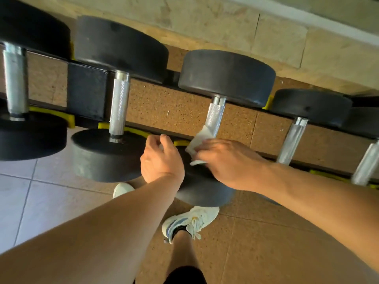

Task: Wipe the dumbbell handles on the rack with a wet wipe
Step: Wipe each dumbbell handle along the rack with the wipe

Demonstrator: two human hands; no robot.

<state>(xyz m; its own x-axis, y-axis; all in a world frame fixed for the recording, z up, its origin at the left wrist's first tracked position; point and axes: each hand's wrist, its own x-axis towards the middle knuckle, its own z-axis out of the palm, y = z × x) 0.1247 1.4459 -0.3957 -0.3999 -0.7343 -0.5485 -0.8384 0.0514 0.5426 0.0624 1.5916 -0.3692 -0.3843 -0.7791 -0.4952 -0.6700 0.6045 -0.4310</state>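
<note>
Nearest to us are two bare forearms reaching forward, and below them a bare leg ending in a white shoe (189,221) on brown cork-like floor (266,242); the toe of a second shoe (122,189) peeks out from under the left forearm, where the floor turns to pale tile (30,201).

Our left hand (161,160) hovers with fingers loosely curled and holds nothing that we can see; it sits just beside the near weight (106,158) of the second dumbbell. Our right hand (227,160) pinches a crumpled white wipe (200,143), its fingers closed on it. The hand and forearm cover much of the near weight (203,193) of the third dumbbell, so only its lower edge shows.

The wipe's far corner touches the lower end of that dumbbell's knurled handle (215,117), which runs away from us to its far weight (225,76).

To the left stand the second handle (119,103) and, at the edge, a first handle (16,83), both bare. To the right two more handles (293,140) (367,162) lie bare, well apart from the wipe.

The dumbbells rest on a dark rack (88,93) with yellow saddles (51,115) under the weights. Beyond the rack runs a beige stone wall (225,23).
</note>
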